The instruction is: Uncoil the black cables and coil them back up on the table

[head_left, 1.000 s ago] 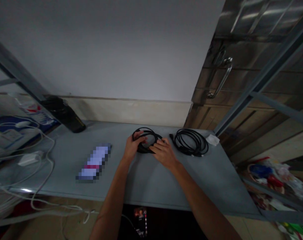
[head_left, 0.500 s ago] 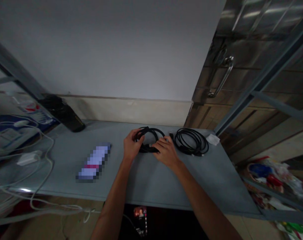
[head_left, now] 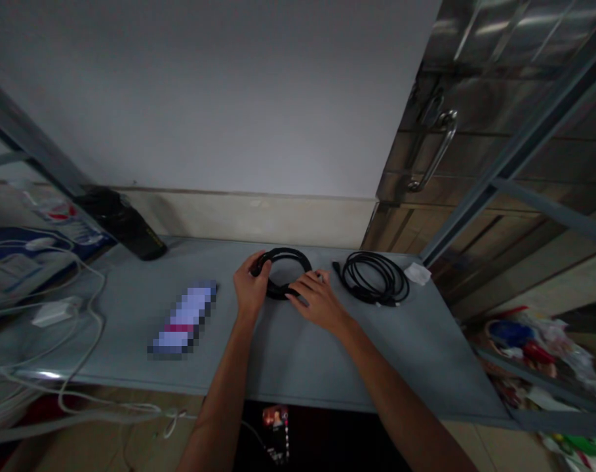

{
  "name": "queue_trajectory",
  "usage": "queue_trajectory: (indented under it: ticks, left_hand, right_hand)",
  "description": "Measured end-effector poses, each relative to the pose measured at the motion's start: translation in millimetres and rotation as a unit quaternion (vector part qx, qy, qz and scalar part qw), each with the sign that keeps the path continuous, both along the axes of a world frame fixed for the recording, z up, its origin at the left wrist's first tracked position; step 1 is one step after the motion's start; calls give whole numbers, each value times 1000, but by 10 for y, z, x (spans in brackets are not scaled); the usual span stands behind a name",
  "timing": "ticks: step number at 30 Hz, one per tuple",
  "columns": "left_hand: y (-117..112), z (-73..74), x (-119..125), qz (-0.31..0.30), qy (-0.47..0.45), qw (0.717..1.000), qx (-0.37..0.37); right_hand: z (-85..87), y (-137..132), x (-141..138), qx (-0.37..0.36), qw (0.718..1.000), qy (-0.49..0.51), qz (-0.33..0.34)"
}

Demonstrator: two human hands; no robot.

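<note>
A coiled black cable (head_left: 288,260) lies on the grey table (head_left: 302,347), at its far middle. My left hand (head_left: 249,287) grips the coil's left side, thumb and fingers closed round the loops. My right hand (head_left: 316,301) rests on the coil's right lower part, fingers curled over the strands near a small silvery plug end. A second black cable coil (head_left: 374,278) lies flat just to the right, apart from my hands.
A blurred-out flat object (head_left: 184,319) lies left of my hands. A dark bottle (head_left: 125,226) leans at the back left. White cables and chargers (head_left: 46,308) crowd the left edge. A white scrap (head_left: 418,273) sits by the right coil. A metal door (head_left: 475,131) stands at right.
Both hands and the coil have shifted slightly left. The coil has been drawn into a tighter, rounder loop. The second coil has not moved.
</note>
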State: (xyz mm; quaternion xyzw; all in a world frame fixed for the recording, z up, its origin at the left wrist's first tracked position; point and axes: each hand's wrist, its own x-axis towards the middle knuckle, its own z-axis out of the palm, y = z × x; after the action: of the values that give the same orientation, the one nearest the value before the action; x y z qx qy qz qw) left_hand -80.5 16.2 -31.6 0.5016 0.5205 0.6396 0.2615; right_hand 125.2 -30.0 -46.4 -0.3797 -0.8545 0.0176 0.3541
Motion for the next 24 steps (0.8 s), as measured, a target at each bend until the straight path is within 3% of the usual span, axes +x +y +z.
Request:
queue_trajectory:
  ticks: [4,9,24]
  left_hand:
    - [83,-126,-92,42,113,993,-5]
    - [179,-291,-157,67,284,955,-45]
    - [249,-454,-199,50,319,946,-22]
  right_hand:
    - [-106,37,-26,-43,999,-25,5]
    - [-163,51,-26,-80,997,-13,3]
    - [-204,83,-25,-92,996,2,15]
